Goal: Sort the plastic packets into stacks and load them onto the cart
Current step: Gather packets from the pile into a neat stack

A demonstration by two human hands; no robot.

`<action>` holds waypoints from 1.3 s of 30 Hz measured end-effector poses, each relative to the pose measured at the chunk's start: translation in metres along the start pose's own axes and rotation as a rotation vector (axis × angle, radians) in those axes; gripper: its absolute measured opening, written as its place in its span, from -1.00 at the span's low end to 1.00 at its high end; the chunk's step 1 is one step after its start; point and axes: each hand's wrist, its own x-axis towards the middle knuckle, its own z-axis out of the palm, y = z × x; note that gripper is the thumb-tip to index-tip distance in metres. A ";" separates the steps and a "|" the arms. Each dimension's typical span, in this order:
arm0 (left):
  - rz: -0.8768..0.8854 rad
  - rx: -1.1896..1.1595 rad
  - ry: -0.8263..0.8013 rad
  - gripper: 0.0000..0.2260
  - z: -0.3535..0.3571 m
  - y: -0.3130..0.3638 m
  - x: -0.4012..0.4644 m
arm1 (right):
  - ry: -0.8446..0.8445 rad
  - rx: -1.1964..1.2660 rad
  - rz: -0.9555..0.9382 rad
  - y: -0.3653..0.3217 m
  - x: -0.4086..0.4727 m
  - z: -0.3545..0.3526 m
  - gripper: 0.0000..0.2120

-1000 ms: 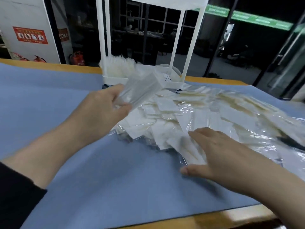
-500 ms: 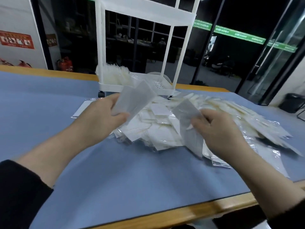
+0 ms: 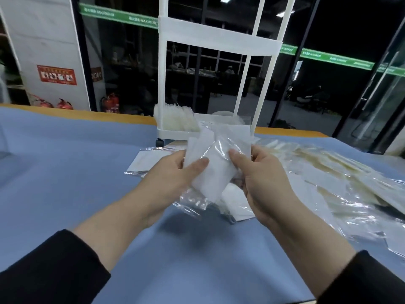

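A small bundle of clear plastic packets with white inserts (image 3: 215,165) is held up above the blue table between both hands. My left hand (image 3: 173,174) grips its left side, thumb on the front. My right hand (image 3: 260,178) grips its right side, thumb also on the front. A loose heap of more packets (image 3: 328,176) spreads over the table to the right and under the hands. The white cart (image 3: 219,44) stands on the table just behind, with a row of packets (image 3: 177,119) standing in its bottom tray.
The blue mat (image 3: 65,172) covers the table, with a wooden edge (image 3: 122,116) along the far side. A few flat packets (image 3: 149,161) lie left of the hands. Red fire extinguishers (image 3: 110,104) and dark glass walls stand beyond.
My right hand lifted a packet from the heap and brought it to the bundle in my left hand. Both hands now hold the bundle together, higher and nearer the cart.
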 end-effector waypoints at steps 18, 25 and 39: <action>0.050 -0.216 0.139 -0.80 0.011 -0.007 0.002 | 0.142 -0.264 -0.095 0.019 -0.018 0.042 -0.83; 0.266 0.363 0.233 -0.88 0.003 -0.011 0.002 | 0.052 -1.015 -0.161 -0.001 -0.019 -0.068 -0.73; 0.215 0.684 -0.006 -0.89 0.014 -0.016 -0.002 | 0.015 -1.567 0.056 0.022 -0.029 -0.149 -0.16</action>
